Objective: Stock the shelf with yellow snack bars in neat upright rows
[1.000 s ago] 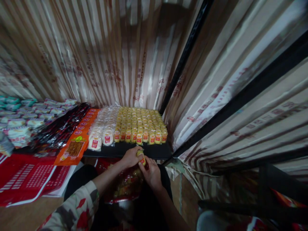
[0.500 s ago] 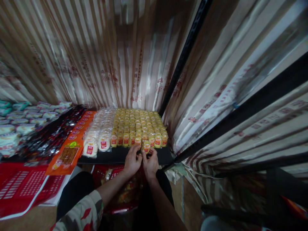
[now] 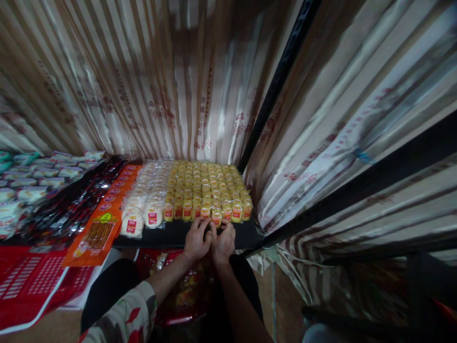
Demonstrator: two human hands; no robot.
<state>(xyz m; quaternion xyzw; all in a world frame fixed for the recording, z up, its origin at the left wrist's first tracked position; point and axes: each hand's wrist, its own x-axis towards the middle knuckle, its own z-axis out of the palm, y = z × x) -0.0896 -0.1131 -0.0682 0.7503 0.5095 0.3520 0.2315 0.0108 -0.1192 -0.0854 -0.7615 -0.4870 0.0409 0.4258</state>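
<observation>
**Yellow packet (image 3: 216, 217) stands at the front of its block**

Your left hand (image 3: 197, 239) and right hand (image 3: 223, 243) meet at this packet, one at each side of its near face. The fingers of both are partly curled, with only a small opening between thumb and forefinger; you have their tips at the packet's lower edge, but I cannot tell whether either hand grips it. The packet is on the black shelf (image 3: 157, 241), close against the rows of yellow packets (image 3: 203, 183). To your left are clear-wrapped white packets (image 3: 131, 223), then an orange packet (image 3: 98, 233). Below your forearms is a red container (image 3: 182, 316).
</observation>
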